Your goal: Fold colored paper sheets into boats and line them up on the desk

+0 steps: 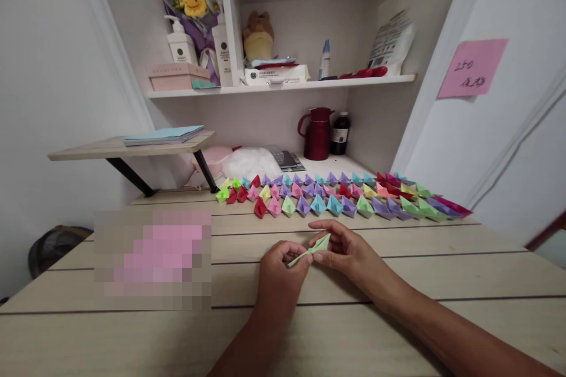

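Between my two hands is a small piece of folded light green paper (321,243), held a little above the wooden table (380,335). My left hand (283,268) pinches its lower left part between thumb and fingers. On the right side, my right hand (342,250) grips the paper with the thumb in front and the fingers curled behind, the index finger stretched out. Part of the paper is hidden by my fingers. Beyond my hands stand rows of folded paper boats (318,206) in red, pink, purple, blue, green and yellow.
A pink blurred patch (163,253) lies on the table at left. A small raised stand (88,150) bears a stack of coloured paper (163,135). Behind the boats are a dark red jug (317,135), a dark bottle (340,134) and a white plastic bag (252,167), under a shelf (283,89).
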Available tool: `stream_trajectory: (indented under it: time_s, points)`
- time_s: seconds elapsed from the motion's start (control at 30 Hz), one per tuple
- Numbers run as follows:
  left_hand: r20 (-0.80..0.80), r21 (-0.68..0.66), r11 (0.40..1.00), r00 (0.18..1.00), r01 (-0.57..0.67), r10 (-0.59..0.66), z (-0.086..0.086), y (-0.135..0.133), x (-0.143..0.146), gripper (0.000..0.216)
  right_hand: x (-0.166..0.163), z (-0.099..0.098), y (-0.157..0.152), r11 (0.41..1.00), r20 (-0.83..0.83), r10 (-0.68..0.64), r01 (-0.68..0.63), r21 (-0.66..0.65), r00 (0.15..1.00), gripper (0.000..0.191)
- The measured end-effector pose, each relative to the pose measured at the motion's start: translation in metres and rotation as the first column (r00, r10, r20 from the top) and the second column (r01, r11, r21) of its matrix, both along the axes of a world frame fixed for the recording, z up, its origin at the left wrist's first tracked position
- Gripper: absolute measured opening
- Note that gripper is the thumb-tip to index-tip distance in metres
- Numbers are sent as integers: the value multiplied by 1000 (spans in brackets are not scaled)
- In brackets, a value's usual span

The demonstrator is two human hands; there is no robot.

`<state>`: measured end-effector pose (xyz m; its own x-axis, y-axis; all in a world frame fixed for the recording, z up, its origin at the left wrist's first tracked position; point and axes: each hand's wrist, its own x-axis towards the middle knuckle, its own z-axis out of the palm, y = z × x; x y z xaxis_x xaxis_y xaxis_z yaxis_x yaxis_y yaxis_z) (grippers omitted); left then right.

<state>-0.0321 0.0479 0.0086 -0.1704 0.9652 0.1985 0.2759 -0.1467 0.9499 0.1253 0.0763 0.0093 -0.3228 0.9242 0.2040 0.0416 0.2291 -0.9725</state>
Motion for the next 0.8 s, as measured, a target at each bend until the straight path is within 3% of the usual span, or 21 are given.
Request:
stream_trajectory:
  time_s: [0.1,0.2,0.5,0.63,0.8]
  points:
    - [55,-22,999,998,32,-31,-2,1,-1,9,-2,-1,0,987,-117,9,-28,-159,993,40]
    - [72,-17,999,996,48,-47,-4,1,-2,11,-1,1,-1,976,-128,12,-39,-215,992,34]
    - [-17,-20,992,992,122,-123,3,-5,0,12,0,2,-1,991,-18,-1,-1,-133,1000,37]
    - [90,-85,983,983,165,-157,7,-6,-1,15,-1,5,-4,995,16,-2,3,-100,1000,41]
    - [308,-148,943,920,298,-242,5,-6,-3,21,-5,9,-9,993,-62,7,-15,-121,998,48]
